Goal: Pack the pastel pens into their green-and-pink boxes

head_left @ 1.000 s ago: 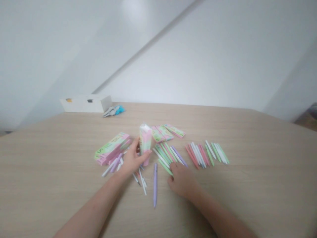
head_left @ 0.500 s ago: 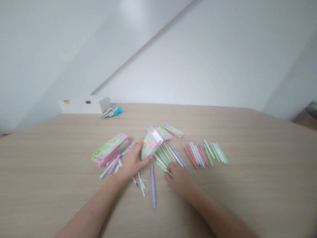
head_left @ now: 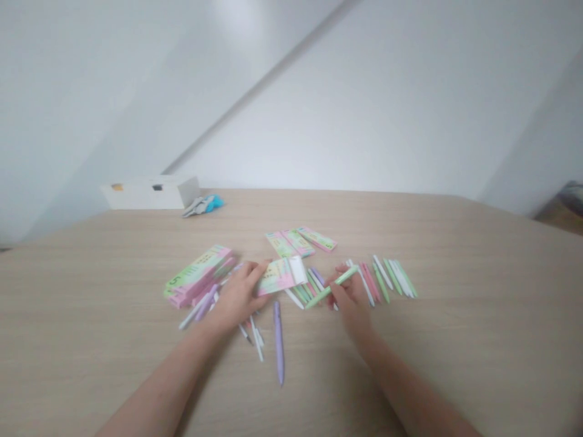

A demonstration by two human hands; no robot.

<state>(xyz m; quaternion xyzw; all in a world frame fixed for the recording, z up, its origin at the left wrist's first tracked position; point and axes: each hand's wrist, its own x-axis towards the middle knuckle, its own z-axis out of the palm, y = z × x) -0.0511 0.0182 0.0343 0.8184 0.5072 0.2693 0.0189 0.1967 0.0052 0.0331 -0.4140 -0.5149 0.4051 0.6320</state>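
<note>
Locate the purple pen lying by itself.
Low in the head view, just left of centre, the purple pen lies on the table, right of thin white sticks and nearer the camera than the left hand.

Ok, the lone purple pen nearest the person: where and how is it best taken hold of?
The purple pen is probably best pinched mid-barrel across its long sides, from above and the right. It lies flat, pointing roughly toward the person, so those sides face left and right; thin white sticks lie on its left, leaving the right less cluttered.

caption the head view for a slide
Left hand holding a patterned box, right hand a green pen, above a table.
</note>
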